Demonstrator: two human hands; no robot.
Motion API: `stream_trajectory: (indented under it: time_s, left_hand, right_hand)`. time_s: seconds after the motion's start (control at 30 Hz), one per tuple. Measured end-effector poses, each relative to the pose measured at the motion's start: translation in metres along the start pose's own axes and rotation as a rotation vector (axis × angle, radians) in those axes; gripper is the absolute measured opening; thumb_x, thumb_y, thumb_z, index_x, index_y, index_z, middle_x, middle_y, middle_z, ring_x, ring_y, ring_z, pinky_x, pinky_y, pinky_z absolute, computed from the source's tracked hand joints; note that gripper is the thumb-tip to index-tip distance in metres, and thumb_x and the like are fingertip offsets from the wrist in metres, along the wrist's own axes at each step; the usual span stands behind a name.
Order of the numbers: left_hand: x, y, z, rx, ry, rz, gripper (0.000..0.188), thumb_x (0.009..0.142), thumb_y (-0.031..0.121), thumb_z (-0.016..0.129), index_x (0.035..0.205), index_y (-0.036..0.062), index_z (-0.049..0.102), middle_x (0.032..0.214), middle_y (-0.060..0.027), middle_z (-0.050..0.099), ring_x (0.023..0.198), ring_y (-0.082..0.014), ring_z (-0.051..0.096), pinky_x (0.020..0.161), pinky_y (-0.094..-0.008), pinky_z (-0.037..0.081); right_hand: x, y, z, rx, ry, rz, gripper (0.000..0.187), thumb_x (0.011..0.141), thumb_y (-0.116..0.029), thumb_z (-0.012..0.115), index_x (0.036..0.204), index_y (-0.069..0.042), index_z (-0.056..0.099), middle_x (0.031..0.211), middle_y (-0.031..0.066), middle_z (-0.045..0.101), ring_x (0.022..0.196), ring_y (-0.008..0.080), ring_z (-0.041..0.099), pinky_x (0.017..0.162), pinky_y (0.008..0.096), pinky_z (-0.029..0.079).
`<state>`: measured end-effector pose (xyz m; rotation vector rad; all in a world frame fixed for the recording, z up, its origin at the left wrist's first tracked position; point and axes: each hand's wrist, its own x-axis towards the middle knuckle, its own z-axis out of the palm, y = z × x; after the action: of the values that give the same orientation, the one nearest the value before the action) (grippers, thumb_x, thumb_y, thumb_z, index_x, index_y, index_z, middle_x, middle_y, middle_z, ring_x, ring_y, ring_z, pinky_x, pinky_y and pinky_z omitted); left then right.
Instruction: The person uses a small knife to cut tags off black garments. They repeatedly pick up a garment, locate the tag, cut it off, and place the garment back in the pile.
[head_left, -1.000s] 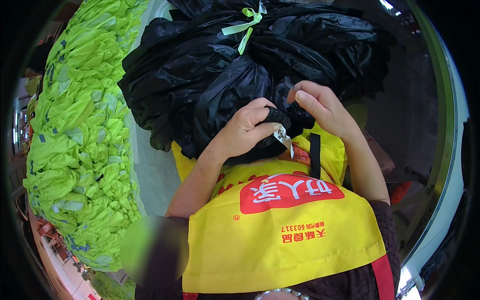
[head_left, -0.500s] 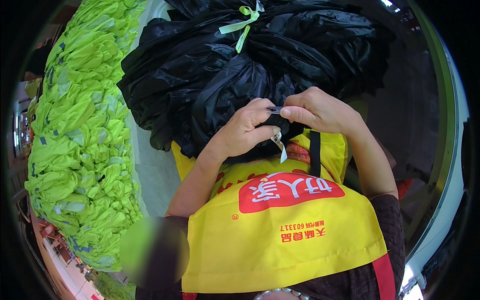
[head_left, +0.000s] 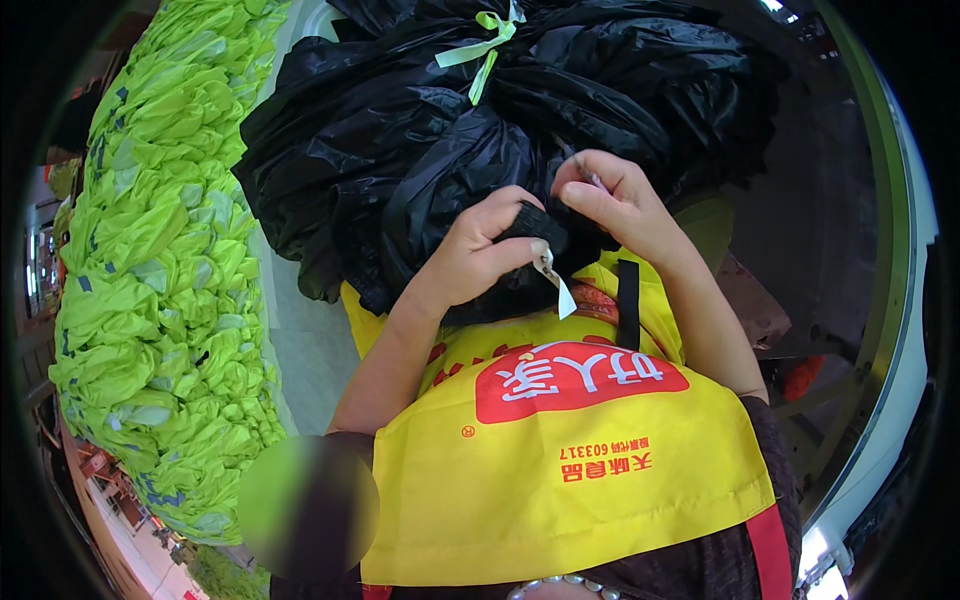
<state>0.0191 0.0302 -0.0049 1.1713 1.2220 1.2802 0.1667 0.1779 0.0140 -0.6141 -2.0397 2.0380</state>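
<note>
A big heap of shiny black fabric (head_left: 400, 150) lies before me, bunched and tied near the top with a pale green strip (head_left: 482, 50). My left hand (head_left: 480, 250) is closed on a gathered black edge of it, with a ribbed-looking black piece (head_left: 535, 228) showing beside the fingers. A narrow white strip (head_left: 552, 278) hangs by the left thumb tip. My right hand (head_left: 615, 195), just right of and above the left, is closed in a pinch. A small, thin, purplish thing (head_left: 596, 180) shows at its fingers, too little of it to name.
A long pile of bright lime-green fabric pieces (head_left: 160, 300) runs along the left, beside a pale surface (head_left: 310, 350). The yellow apron (head_left: 570, 480) I wear spreads below my hands. A curved pale edge (head_left: 900, 330) borders the dark area at right.
My right hand has drawn slightly up and away from the left, opening a gap between them. The left hand keeps its grip, and more of the black edge shows now.
</note>
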Motion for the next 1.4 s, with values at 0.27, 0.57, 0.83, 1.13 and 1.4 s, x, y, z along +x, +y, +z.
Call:
stream_trajectory:
  time_s: [0.27, 0.57, 0.83, 1.13, 1.4]
  left_hand:
    - [-0.005, 0.017, -0.012, 0.256, 0.255, 0.126, 0.043, 0.073, 0.007, 0.066, 0.114, 0.0002, 0.053, 0.095, -0.0021, 0.059, 0.086, -0.0096, 0.053, 0.083, -0.0241, 0.041]
    - [-0.017, 0.048, -0.034, -0.056, 0.048, -0.418, 0.012, 0.072, 0.005, 0.067, 0.083, 0.0007, 0.063, 0.073, 0.0029, 0.059, 0.066, -0.0035, 0.051, 0.061, -0.0191, 0.041]
    - [-0.017, 0.041, -0.034, -0.123, 0.057, -0.377, 0.014, 0.074, 0.005, 0.066, 0.086, 0.0001, 0.063, 0.077, 0.0013, 0.06, 0.069, -0.0045, 0.052, 0.064, -0.0195, 0.042]
    - [-0.039, 0.039, -0.042, 0.66, 0.127, -0.134, 0.021, 0.069, 0.005, 0.068, 0.087, -0.0034, 0.061, 0.079, -0.0094, 0.06, 0.076, -0.0217, 0.058, 0.07, -0.0281, 0.044]
    - [-0.036, 0.042, -0.066, 0.807, 0.969, 0.24, 0.02, 0.07, -0.004, 0.064, 0.089, 0.0022, 0.063, 0.078, -0.0064, 0.059, 0.07, -0.015, 0.056, 0.064, -0.024, 0.044]
  right_hand:
    - [-0.001, 0.03, 0.007, -0.063, -0.018, 0.138, 0.018, 0.076, -0.014, 0.062, 0.086, 0.001, 0.06, 0.072, 0.0001, 0.056, 0.069, 0.0081, 0.05, 0.064, 0.0227, 0.041]
    - [0.015, 0.033, -0.05, 0.344, 0.395, -0.019, 0.017, 0.087, -0.023, 0.056, 0.082, -0.007, 0.062, 0.072, -0.0047, 0.056, 0.065, 0.0053, 0.05, 0.063, 0.0178, 0.038]
    - [0.008, 0.034, -0.051, 0.329, 0.335, -0.011, 0.015, 0.087, -0.02, 0.056, 0.082, -0.007, 0.062, 0.073, -0.0036, 0.058, 0.068, 0.006, 0.052, 0.065, 0.0188, 0.04]
    - [-0.009, 0.007, -0.01, -0.031, 0.364, -0.151, 0.015, 0.085, -0.017, 0.059, 0.081, -0.002, 0.059, 0.068, -0.0055, 0.048, 0.063, 0.003, 0.042, 0.058, 0.0181, 0.035]
    - [-0.04, 0.001, 0.072, -0.335, -0.066, -0.598, 0.02, 0.06, -0.003, 0.064, 0.079, -0.004, 0.058, 0.072, 0.0086, 0.056, 0.06, 0.0235, 0.057, 0.052, 0.0299, 0.045]
